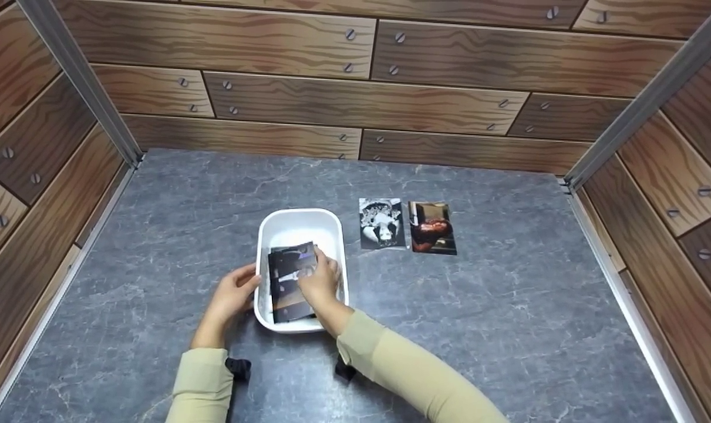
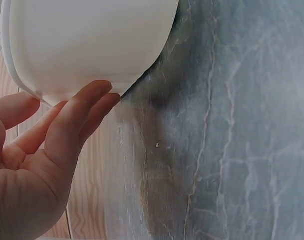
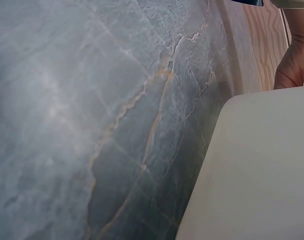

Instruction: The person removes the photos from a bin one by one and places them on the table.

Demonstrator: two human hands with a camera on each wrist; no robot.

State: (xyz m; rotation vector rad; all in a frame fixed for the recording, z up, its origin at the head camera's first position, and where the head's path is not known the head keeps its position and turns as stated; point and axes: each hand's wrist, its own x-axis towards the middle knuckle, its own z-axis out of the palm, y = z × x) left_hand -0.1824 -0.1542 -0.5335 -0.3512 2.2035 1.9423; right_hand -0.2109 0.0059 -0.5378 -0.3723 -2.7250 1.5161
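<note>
A white plastic tub (image 1: 301,218) stands on the grey marbled tabletop with several photo cards (image 1: 289,282) lying inside it. Reaching in over its right side, my right hand (image 1: 323,282) pinches the edge of a photo card on the pile. How many cards it holds cannot be told. My left hand (image 1: 231,298) rests against the tub's left outer side. In the left wrist view, its extended fingers (image 2: 74,117) touch the tub wall (image 2: 92,45) and the thumb lies at the rim. The right wrist view shows the tub's outer wall (image 3: 256,165), with the right fingers hidden.
Right of the tub, a black-and-white photo card (image 1: 381,223) and a reddish-brown photo card (image 1: 432,228) lie side by side, slightly apart. Wood-patterned panels (image 1: 285,97) wall in the table at the back and both sides. Black devices (image 1: 239,369) are strapped near the wrists.
</note>
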